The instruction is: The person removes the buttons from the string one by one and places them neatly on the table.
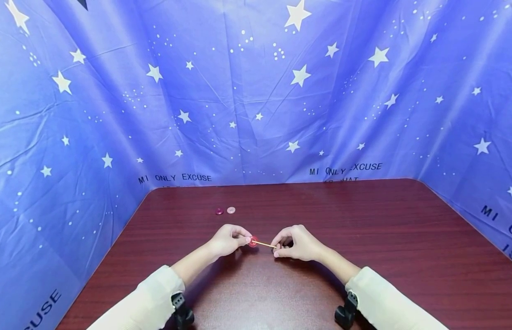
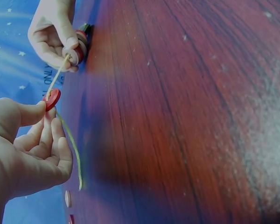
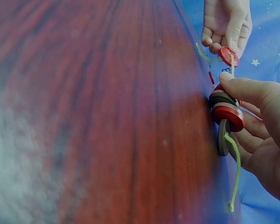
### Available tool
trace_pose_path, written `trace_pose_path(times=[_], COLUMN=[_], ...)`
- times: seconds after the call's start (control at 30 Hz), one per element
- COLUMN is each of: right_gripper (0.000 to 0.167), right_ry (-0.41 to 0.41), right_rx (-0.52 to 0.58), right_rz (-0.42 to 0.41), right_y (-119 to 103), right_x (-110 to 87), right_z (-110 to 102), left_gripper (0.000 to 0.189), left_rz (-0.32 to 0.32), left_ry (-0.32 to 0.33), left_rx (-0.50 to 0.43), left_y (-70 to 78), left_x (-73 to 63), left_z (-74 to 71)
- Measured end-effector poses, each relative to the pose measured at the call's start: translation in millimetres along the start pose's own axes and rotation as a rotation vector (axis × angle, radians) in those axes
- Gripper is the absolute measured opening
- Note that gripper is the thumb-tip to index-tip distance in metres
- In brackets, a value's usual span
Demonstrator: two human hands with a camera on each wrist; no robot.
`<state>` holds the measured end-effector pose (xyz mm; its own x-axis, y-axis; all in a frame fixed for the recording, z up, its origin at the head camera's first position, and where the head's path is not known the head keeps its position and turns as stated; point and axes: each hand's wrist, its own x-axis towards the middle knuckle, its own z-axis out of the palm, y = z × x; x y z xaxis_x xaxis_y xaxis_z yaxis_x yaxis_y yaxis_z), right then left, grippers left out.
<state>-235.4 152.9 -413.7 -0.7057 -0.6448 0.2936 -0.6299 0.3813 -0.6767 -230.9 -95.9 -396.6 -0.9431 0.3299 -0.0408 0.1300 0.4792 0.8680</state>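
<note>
My left hand (image 1: 229,241) pinches a red button (image 2: 52,99) between thumb and fingers. A yellow-green string (image 1: 265,244) passes through this button, and its free end hangs beyond it in the left wrist view. Across a short taut stretch of string, my right hand (image 1: 300,244) holds a stack of threaded buttons (image 3: 227,115) in dark, red and pale pink. At the stack's far side a grey-brown button (image 3: 223,137) stands tilted, with a string tail (image 3: 237,177) dangling from it. Both hands are close above the table.
Two loose buttons lie on the dark red wooden table (image 1: 363,229) beyond my left hand: a dark pink button (image 1: 219,211) and a pale pink button (image 1: 231,210). A blue curtain with stars (image 1: 247,91) surrounds the table's back and sides.
</note>
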Motion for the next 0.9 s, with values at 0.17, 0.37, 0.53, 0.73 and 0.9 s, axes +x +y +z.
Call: trace_pose_path(times=[0.17,0.37,0.53,0.73,0.9], right_gripper=[0.013,0.012,0.011,0.011,0.012], right_ry=[-0.002,-0.003,-0.002,0.001,0.001], right_rx=[0.003,0.0,-0.006,-0.001,-0.002], right_rz=[0.005,0.02,0.034,0.016,0.015], right_y=[-0.2,-0.2,-0.2,0.1,-0.1], right_x=[0.1,-0.2,0.0,0.3,-0.3], right_z=[-0.5,-0.4,-1.0,-0.5,-0.4], left_gripper=[0.014,0.015,0.015,0.015,0.018], left_rz=[-0.029,-0.045,-0.074,-0.093,-0.097], left_ry=[-0.003,0.023,0.04,0.029,0.024], left_rx=[-0.029,-0.028,-0.019,-0.03,-0.04], left_y=[-3.4,-8.5,-11.4,-13.9,-14.1], left_x=[-0.9,-2.8,-4.6,-7.3,-10.7], left_z=[-5.8,-13.4,-19.6,-23.7,-28.5])
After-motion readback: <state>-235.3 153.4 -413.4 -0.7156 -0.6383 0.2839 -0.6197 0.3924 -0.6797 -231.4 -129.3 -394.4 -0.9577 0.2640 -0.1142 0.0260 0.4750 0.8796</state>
